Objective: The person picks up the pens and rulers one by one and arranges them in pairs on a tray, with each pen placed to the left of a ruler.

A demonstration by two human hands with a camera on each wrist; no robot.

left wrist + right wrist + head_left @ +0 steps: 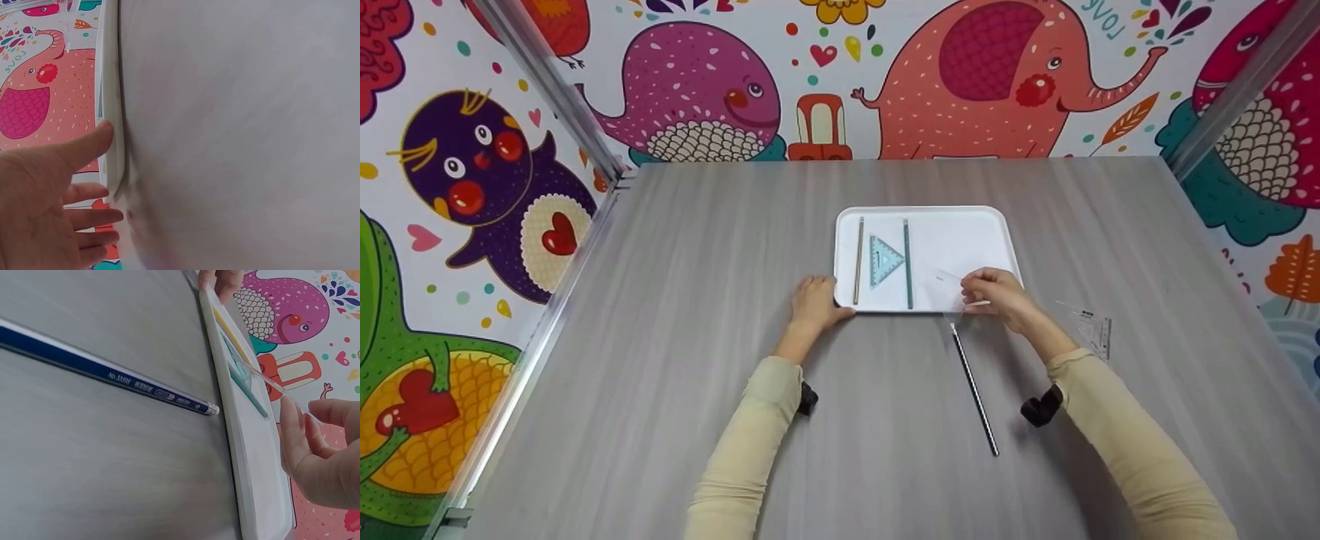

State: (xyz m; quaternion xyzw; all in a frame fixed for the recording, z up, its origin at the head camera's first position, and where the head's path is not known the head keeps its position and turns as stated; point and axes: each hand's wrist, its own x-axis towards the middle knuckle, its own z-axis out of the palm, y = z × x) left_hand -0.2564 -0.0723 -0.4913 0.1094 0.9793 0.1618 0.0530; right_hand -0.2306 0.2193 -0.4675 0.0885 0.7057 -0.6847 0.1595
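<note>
A white tray point(960, 234) holds a yellow pencil point(859, 262), a light-blue set square point(885, 261) and a green pencil point(908, 266). My left hand point(813, 304) rests at the tray's front left corner. In the left wrist view its thumb point(93, 145) lies against the rim and the other fingers stretch out straight. Over the right part of the tray, my right hand point(999, 296) pinches a thin clear plastic piece point(275, 381) between thumb and fingers. The piece is tilted, and its full outline is hard to see.
A dark pencil with a pale stripe point(975, 390) lies on the table in front of the tray, its eraser end point(212, 409) near the tray edge. Right of the tray is a clear set square point(1096, 331), partly behind the right forearm. Printed walls point(825, 75) border the table.
</note>
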